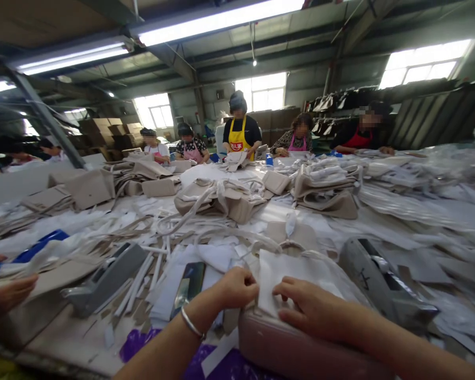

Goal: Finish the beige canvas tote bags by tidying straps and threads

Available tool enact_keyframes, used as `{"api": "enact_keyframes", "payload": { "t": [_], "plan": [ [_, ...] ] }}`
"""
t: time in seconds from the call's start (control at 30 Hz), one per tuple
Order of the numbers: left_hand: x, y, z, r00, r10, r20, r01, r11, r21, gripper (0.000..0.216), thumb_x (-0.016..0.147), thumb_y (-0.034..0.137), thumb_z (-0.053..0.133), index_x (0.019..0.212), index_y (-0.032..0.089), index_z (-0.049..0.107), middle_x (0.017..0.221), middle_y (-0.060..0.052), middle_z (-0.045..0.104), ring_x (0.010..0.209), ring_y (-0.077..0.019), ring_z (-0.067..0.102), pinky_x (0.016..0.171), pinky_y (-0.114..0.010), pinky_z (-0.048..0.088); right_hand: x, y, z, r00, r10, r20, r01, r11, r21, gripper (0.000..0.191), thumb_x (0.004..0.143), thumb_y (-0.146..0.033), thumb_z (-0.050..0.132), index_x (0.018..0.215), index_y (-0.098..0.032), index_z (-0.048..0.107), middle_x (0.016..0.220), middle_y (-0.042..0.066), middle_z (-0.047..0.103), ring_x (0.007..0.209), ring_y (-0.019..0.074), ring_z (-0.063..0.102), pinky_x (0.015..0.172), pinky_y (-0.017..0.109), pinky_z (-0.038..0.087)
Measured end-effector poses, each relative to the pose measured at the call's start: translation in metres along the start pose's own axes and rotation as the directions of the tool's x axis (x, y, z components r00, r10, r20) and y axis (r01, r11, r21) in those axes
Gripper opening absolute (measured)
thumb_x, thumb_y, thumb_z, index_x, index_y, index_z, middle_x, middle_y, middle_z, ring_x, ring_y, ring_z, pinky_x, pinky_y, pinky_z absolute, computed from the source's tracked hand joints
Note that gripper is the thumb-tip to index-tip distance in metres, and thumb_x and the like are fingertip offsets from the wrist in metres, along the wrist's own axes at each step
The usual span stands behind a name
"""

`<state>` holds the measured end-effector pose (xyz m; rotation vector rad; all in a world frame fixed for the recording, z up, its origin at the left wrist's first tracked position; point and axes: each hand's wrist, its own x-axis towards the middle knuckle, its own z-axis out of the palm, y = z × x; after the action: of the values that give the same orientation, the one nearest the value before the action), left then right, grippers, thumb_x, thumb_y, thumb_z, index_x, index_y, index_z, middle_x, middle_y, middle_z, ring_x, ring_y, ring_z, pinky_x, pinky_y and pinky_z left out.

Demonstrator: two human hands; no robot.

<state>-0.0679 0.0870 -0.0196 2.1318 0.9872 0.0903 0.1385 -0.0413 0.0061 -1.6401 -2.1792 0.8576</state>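
A pale beige handbag [288, 345] lies in front of me, with a sheet of white padding [275, 279] on its upper side. My left hand [237, 287], a silver bangle on its wrist, is closed at the left edge of the padding. What its fingers pinch, if anything, is hidden. Resting on the padding, my right hand [306, 306] is open, its fingers bent and apart. The bag's curved handle [312, 254] shows beyond the padding. A dark phone [188, 287] lies left of my left hand.
Grey tape dispensers stand left [105, 277] and right [383, 279] of the bag. Purple plastic [138, 343] lies at the front edge. Piled bag pieces [225, 200] and white scraps cover the table beyond. A co-worker's hands [13, 290] are at far left; several people work opposite.
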Motion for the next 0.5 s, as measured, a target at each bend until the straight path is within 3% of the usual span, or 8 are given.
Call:
{"api": "enact_keyframes", "payload": {
  "t": [0.23,0.37,0.5],
  "plan": [
    [0.012,-0.007,0.020,0.994,-0.110,0.010,0.110,0.991,-0.073,0.029,0.065,0.038,0.063,0.046,0.016,0.059,0.041,0.004,0.038,0.049,-0.0113,0.040,0.048,-0.025,0.024,-0.003,0.004,-0.004,0.995,0.044,0.091,-0.047,0.998,0.032,0.042,0.089,-0.039,0.062,0.128,-0.025,0.064,0.119,0.008,0.065,0.099,0.0239,0.065,0.090,0.035,0.048],
    [0.012,-0.010,0.027,0.977,-0.210,-0.027,0.201,0.959,-0.198,0.025,0.057,0.037,0.068,0.047,0.018,0.055,0.044,0.006,0.036,0.049,-0.0106,0.035,0.046,-0.025,0.023,-0.001,-0.001,-0.004,0.997,0.057,0.057,-0.057,0.998,-0.003,0.031,0.091,-0.038,0.059,0.116,-0.022,0.070,0.112,0.009,0.067,0.094,0.0227,0.066,0.087,0.034,0.048],
    [0.002,-0.010,0.025,0.964,-0.245,-0.099,0.194,0.911,-0.363,0.027,0.064,0.039,0.062,0.051,0.020,0.048,0.049,0.006,0.033,0.050,-0.0100,0.030,0.046,-0.025,0.021,0.001,-0.005,0.000,0.998,-0.044,0.051,0.047,0.996,-0.077,0.026,0.096,-0.036,0.053,0.091,-0.019,0.073,0.098,0.006,0.067,0.081,0.0170,0.064,0.076,0.027,0.047]
  ]
}}
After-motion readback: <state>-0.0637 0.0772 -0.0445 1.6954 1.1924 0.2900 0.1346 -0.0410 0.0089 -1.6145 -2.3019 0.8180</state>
